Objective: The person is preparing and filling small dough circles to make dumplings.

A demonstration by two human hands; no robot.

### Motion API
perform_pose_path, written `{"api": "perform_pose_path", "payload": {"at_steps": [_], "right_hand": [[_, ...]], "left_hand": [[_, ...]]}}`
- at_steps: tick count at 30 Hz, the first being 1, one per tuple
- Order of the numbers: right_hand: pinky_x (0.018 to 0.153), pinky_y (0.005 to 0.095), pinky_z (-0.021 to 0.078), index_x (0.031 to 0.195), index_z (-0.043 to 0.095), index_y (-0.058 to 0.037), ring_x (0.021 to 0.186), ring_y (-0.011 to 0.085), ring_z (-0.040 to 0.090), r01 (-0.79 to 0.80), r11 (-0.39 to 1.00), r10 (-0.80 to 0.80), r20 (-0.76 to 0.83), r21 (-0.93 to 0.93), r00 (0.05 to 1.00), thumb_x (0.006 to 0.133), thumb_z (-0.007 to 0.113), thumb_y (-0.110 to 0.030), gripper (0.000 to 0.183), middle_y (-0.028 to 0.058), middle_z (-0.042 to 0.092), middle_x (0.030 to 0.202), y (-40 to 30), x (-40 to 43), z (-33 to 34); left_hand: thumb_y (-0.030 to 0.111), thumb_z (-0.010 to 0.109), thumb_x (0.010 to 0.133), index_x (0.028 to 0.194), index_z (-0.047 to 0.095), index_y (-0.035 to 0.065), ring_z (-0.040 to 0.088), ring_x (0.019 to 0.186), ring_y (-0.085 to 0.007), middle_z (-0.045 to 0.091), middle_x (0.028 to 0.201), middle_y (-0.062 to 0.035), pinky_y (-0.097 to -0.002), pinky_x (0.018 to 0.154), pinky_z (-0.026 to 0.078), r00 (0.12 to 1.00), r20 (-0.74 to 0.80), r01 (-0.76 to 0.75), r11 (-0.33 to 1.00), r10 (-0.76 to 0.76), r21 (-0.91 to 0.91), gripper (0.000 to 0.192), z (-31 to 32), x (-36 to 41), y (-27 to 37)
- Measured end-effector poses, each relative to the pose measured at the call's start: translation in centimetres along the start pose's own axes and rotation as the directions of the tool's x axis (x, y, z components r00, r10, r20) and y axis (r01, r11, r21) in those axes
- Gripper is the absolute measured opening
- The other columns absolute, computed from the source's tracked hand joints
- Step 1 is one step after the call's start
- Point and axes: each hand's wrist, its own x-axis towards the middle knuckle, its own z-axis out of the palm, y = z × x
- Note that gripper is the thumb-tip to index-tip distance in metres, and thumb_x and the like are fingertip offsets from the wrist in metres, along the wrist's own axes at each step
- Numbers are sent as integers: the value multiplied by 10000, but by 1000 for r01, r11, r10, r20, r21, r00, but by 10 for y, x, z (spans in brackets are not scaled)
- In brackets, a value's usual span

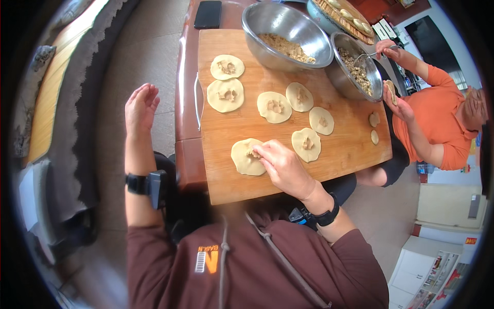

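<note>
My right hand [287,170] bends over a flat dough round [247,162] near the front edge of a wooden board [247,191]. Thumb and fingertips pinch a bit of crumbly tan filling [252,153] at the round's middle. My left hand [142,106] is raised left of the board, holding nothing, its fingers slightly curved. Several more dough rounds lie on the board, each with a dab of tan paste, among them a round by my right hand [306,145] and one near the left edge [225,95].
A steel bowl of crumbly filling [287,46] sits at the board's back. Beside it, a co-worker [432,112] holds a spoon in another steel bowl [355,71] and a dough round in the other hand. A phone [208,14] and a woven tray [364,35] are farther back.
</note>
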Motion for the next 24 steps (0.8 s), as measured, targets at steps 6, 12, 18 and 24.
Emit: {"api": "perform_pose_path", "payload": {"at_steps": [6,12,18,24], "right_hand": [[744,357,489,1094,591,46,862,305,572,104,974,-106,-2,-203,994,779,555,50,318,157,569,983,2,-16,8],[780,357,476,1120,582,19,909,268,554,229,862,-262,-11,-452,965,776,552,-36,350,130,563,1055,9,-30,13],[783,358,456,1196,611,-162,925,256,549,212,843,-233,19,-494,972,829,520,-125,380,122,542,1110,-2,-27,12],[740,347,420,1169,634,-216,908,231,540,130,821,-197,-62,-555,978,814,532,-131,379,83,546,1062,6,-25,16]], "left_hand": [[97,543,921,963,609,12,586,844,-112,628,908,-42,-238,697,468,868,229,-495,728,441,474,115,19,-70,5],[-82,625,706,997,597,-44,603,953,-350,614,1011,-179,-410,839,492,311,877,-948,62,367,311,295,36,-225,-31],[15,668,729,1063,576,-34,551,1076,-337,572,1159,-156,-419,900,444,349,907,-931,-27,235,365,350,47,-236,-50],[60,693,723,1085,583,-23,541,1099,-314,572,1177,-136,-419,921,430,367,912,-916,-98,185,389,388,54,-233,-55]]}}
